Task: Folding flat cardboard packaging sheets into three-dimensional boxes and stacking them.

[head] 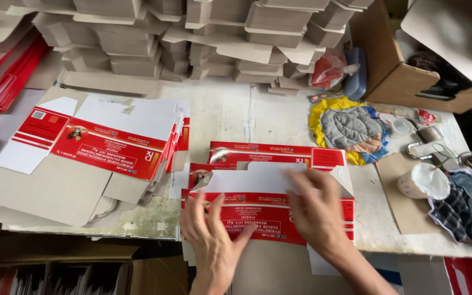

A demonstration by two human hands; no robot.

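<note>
A flat red and white carton blank lies printed side up at the table's front edge, on top of other blanks whose red strips show behind it. My left hand lies flat on its lower left part, fingers spread. My right hand presses down on its right half, fingers spread over the white flap. Neither hand grips anything.
A fanned stack of unfolded blanks lies at the left. Piles of folded grey cartons line the back. A brown cardboard box, a yellow cloth, a white cup and a checked rag sit at the right.
</note>
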